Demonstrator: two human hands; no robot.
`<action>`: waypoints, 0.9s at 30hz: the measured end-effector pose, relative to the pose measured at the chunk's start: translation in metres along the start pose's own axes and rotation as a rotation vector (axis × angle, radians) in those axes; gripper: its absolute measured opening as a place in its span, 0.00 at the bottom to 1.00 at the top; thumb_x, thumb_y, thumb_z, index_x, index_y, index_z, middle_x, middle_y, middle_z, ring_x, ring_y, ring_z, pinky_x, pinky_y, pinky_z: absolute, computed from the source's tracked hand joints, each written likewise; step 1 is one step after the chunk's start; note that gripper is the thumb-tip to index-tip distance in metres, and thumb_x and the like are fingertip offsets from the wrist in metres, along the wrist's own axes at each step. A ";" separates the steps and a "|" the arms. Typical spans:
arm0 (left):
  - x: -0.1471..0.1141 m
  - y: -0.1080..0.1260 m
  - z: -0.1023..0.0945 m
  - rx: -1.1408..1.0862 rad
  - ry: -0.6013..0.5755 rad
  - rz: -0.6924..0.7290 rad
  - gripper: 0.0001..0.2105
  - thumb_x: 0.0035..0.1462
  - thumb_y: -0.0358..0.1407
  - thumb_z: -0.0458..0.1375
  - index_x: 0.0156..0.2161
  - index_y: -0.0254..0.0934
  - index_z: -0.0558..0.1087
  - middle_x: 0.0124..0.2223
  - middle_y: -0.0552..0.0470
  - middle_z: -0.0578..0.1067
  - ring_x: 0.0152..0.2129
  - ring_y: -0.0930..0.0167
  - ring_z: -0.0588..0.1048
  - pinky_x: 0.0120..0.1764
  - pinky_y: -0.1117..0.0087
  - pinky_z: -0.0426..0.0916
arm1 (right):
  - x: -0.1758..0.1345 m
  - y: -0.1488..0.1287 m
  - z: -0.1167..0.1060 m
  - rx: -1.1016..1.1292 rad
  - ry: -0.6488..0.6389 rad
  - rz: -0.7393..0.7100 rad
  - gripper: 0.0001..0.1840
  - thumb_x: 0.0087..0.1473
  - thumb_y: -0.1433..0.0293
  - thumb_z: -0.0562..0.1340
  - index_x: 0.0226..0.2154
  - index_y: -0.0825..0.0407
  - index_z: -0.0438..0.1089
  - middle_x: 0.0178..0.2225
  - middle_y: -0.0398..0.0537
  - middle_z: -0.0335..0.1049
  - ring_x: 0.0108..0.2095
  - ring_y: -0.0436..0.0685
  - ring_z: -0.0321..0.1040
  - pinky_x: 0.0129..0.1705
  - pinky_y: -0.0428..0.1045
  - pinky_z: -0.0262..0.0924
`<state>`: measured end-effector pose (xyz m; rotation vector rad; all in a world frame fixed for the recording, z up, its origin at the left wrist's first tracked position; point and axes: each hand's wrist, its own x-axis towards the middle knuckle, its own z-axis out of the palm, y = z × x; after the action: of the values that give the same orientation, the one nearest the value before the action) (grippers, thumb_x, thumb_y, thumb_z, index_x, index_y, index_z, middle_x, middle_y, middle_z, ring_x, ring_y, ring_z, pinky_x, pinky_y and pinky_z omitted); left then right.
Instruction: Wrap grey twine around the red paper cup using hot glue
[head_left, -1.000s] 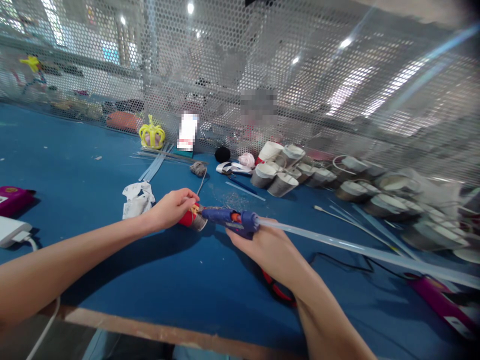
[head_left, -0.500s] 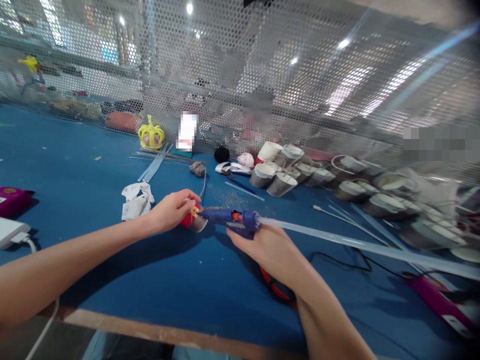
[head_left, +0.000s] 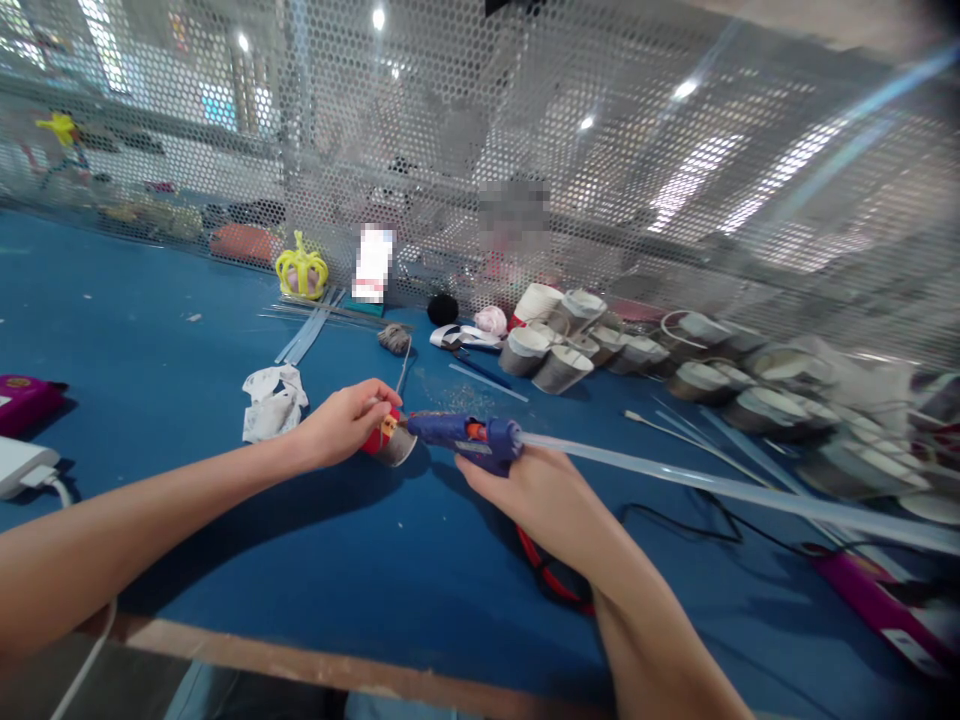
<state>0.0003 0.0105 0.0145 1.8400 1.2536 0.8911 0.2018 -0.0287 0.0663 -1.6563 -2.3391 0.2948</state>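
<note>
The left hand (head_left: 349, 424) is pinching a small red-and-grey cup (head_left: 400, 450) by its red part, thumb and fingers closing on it. The cup is tilting at the blue tabletop (head_left: 330, 560); whether it is resting there is unclear. The right hand (head_left: 549, 498) is wrapping around a blue hot-glue gun (head_left: 442, 430), its lower fingers hiding from view, while a long translucent glue stick (head_left: 675, 478) is trailing behind. The gun's tip is pointing at the cup's yellow trim, touching or just beside it. The cup is looking light and stiff-walled, probably denting if squeezed; its side away from the tip is offering the safer hold.
</note>
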 end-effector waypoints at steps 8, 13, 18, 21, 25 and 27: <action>0.000 -0.002 0.000 0.006 -0.019 0.043 0.09 0.53 0.36 0.44 0.36 0.36 0.64 0.25 0.55 0.69 0.21 0.75 0.66 0.24 0.75 0.60 | 0.005 0.001 -0.001 0.031 0.002 0.029 0.14 0.45 0.62 0.53 0.16 0.52 0.58 0.16 0.40 0.59 0.19 0.49 0.56 0.21 0.44 0.49; -0.001 -0.002 0.000 0.018 -0.019 0.056 0.09 0.54 0.35 0.44 0.36 0.36 0.63 0.26 0.54 0.69 0.22 0.75 0.66 0.25 0.75 0.60 | 0.004 0.001 -0.002 0.057 0.005 -0.002 0.12 0.45 0.63 0.53 0.18 0.52 0.60 0.17 0.40 0.60 0.20 0.49 0.55 0.22 0.45 0.50; -0.002 -0.001 0.000 0.027 -0.011 0.060 0.09 0.53 0.35 0.44 0.36 0.35 0.63 0.25 0.55 0.68 0.22 0.75 0.66 0.25 0.75 0.60 | 0.005 0.003 -0.002 0.060 -0.003 -0.046 0.13 0.46 0.63 0.52 0.18 0.52 0.61 0.16 0.40 0.59 0.20 0.49 0.55 0.23 0.45 0.50; -0.002 -0.001 0.000 0.016 -0.013 0.058 0.09 0.53 0.36 0.44 0.36 0.36 0.63 0.25 0.55 0.68 0.21 0.75 0.65 0.24 0.75 0.60 | 0.007 0.003 -0.001 0.043 0.018 -0.015 0.13 0.46 0.63 0.52 0.17 0.52 0.61 0.15 0.40 0.58 0.18 0.49 0.54 0.22 0.45 0.49; -0.002 0.000 0.000 0.023 -0.010 0.047 0.08 0.53 0.35 0.44 0.35 0.36 0.63 0.25 0.55 0.68 0.21 0.75 0.66 0.24 0.75 0.60 | 0.005 0.005 0.001 0.018 -0.011 -0.045 0.13 0.46 0.63 0.52 0.17 0.52 0.59 0.15 0.40 0.58 0.19 0.49 0.55 0.22 0.45 0.49; -0.002 0.001 0.000 0.026 -0.001 0.030 0.08 0.53 0.35 0.44 0.35 0.36 0.63 0.25 0.55 0.68 0.22 0.75 0.66 0.24 0.75 0.60 | 0.003 0.006 0.002 0.017 -0.029 -0.041 0.13 0.46 0.63 0.52 0.17 0.52 0.59 0.16 0.40 0.60 0.19 0.49 0.56 0.22 0.45 0.49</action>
<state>-0.0001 0.0086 0.0151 1.8841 1.2456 0.8931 0.2053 -0.0244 0.0628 -1.6039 -2.3814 0.3317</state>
